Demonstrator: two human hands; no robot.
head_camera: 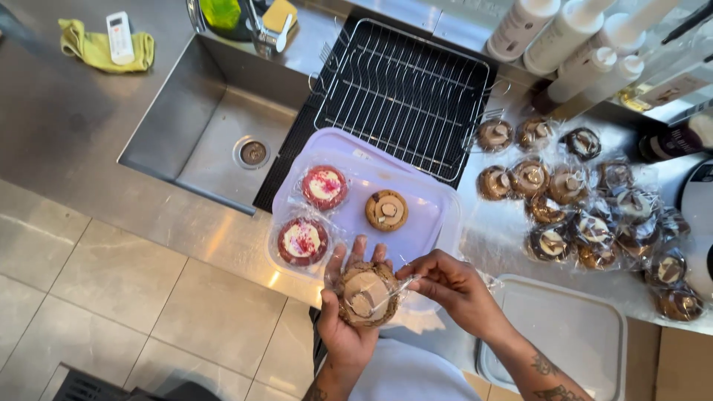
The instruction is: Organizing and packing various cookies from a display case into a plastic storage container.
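Observation:
My left hand lies palm up and cradles a large brown cookie with a pale topping, partly in clear plastic wrap. My right hand pinches the edge of that wrap at the cookie's right side. Just beyond my hands a lilac tray holds two wrapped red cookies with white icing and one bare brown cookie.
A heap of several wrapped brown cookies lies on the steel counter at the right. A white lidded container sits near my right forearm. Behind the tray are a wire rack, a sink, white bottles and a yellow cloth.

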